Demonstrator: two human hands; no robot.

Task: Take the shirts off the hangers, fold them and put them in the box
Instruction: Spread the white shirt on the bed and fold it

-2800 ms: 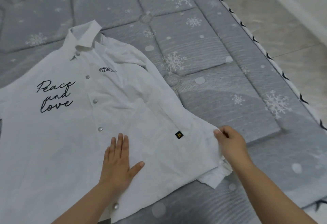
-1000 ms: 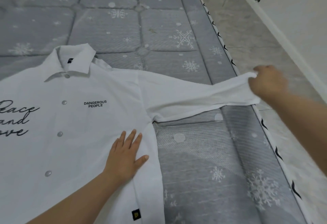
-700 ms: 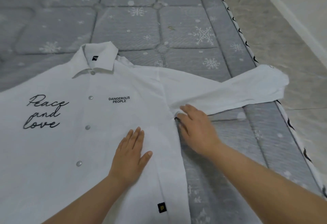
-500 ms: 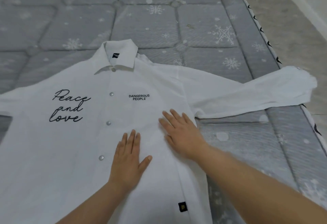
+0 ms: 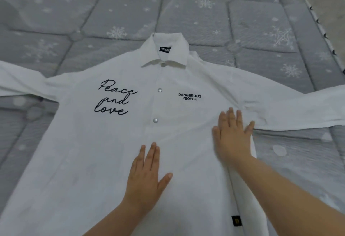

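The white long-sleeved cotton shirt with black printed script (image 5: pixel 115 142) lies face up and buttoned on the grey quilted mattress with snowflake pattern (image 5: pixel 261 30), both sleeves spread out to the sides. The left hand (image 5: pixel 145 178) presses flat near the button line, fingers straight and close together, thumb apart. The right hand (image 5: pixel 233 138) lies flat near the armpit seam, fingers slightly spread — neither holds anything. The step seems to be smoothing before folding. To do it well, stroke outward from the centre, so wrinkles leave toward the edges — without pulling the front crooked.
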